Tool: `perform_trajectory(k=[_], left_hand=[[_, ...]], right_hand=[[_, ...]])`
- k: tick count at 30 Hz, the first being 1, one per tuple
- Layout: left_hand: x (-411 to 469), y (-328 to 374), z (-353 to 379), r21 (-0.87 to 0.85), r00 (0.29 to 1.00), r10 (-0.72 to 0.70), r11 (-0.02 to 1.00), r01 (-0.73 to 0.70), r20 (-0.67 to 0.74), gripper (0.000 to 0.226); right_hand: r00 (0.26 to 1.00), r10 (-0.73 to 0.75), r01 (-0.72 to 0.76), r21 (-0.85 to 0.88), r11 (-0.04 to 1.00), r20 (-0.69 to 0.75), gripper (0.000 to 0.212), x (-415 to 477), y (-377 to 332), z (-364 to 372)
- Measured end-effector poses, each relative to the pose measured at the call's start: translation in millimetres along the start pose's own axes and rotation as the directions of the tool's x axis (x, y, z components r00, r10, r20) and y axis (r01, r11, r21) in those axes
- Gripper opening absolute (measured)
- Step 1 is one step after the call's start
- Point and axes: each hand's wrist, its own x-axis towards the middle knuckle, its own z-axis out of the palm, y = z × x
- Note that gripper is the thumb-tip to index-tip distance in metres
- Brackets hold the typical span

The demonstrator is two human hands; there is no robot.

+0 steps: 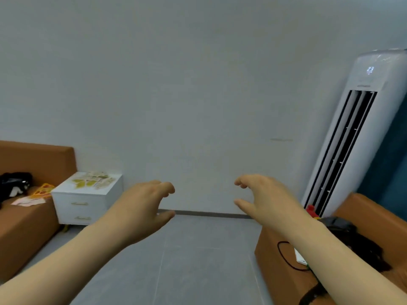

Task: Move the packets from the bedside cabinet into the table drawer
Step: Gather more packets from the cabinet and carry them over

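Note:
A white bedside cabinet [81, 203] with two drawers stands against the wall at the left. Several yellow-green and pale packets [93, 179] lie spread on its top. My left hand [143, 208] and my right hand [262, 194] are stretched out in front of me over the floor, apart from the cabinet. Their fingers are loosely curled and hold nothing. No table drawer is in view.
A brown sofa [24, 223] at the left carries a black bag [14, 183], an orange plastic item [43, 191] and papers. Another brown seat [286, 274] at the right holds dark things and a cord. A tall white air conditioner [352, 133] stands at the right. Grey floor [198, 260] lies between.

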Motion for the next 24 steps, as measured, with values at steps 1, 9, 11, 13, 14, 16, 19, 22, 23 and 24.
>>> perform_trajectory(k=[1, 9, 11, 13, 14, 16, 19, 22, 23, 24], left_hand=[[9.4, -13.0, 4.9, -0.004, 1.000, -0.022, 1.000, 0.022, 0.008, 0.044], [93.5, -115.8, 36.4, 0.062, 0.981, -0.192, 0.979, 0.192, -0.012, 0.043], [115.9, -141.2, 41.0, 0.094, 0.971, -0.241, 0.966, 0.241, -0.012, 0.043], [135.1, -168.1, 47.3, 0.121, 0.956, -0.292, 0.949, 0.290, -0.001, 0.043], [143.4, -182.1, 51.3, 0.126, 0.947, -0.322, 0.939, 0.319, 0.001, 0.043], [157.2, -210.2, 58.2, 0.129, 0.926, -0.377, 0.918, 0.374, -0.002, 0.044], [175.1, -252.3, 66.0, 0.147, 0.896, -0.445, 0.886, 0.441, -0.005, 0.044], [191.7, -300.5, 73.9, 0.169, 0.871, -0.491, 0.858, 0.486, -0.011, 0.044], [197.4, -317.6, 76.7, 0.168, 0.864, -0.502, 0.851, 0.498, -0.018, 0.044], [203.6, -335.4, 79.3, 0.170, 0.859, -0.512, 0.845, 0.508, -0.023, 0.045]], right_hand=[[1.000, -0.022, 0.022, 0.009, 1.000, 0.007, 0.043, 19.0, -2.9, 8.4], [0.979, -0.204, 0.202, 0.109, 0.973, 0.006, 0.041, 187.9, -28.1, 80.8], [0.967, -0.253, 0.249, 0.136, 0.959, 0.012, 0.041, 231.0, -34.9, 96.2], [0.953, -0.303, 0.297, 0.151, 0.943, 0.018, 0.041, 272.5, -43.3, 111.7], [0.944, -0.329, 0.321, 0.157, 0.934, 0.023, 0.041, 292.7, -48.8, 119.8], [0.925, -0.378, 0.365, 0.174, 0.915, 0.045, 0.042, 331.3, -62.6, 136.4], [0.897, -0.434, 0.410, 0.204, 0.889, 0.088, 0.043, 381.9, -88.7, 162.6], [0.867, -0.488, 0.459, 0.220, 0.861, 0.100, 0.044, 430.7, -119.5, 189.6], [0.860, -0.500, 0.470, 0.223, 0.854, 0.103, 0.044, 447.3, -130.6, 198.2], [0.855, -0.509, 0.478, 0.224, 0.849, 0.104, 0.044, 464.0, -141.8, 206.9]])
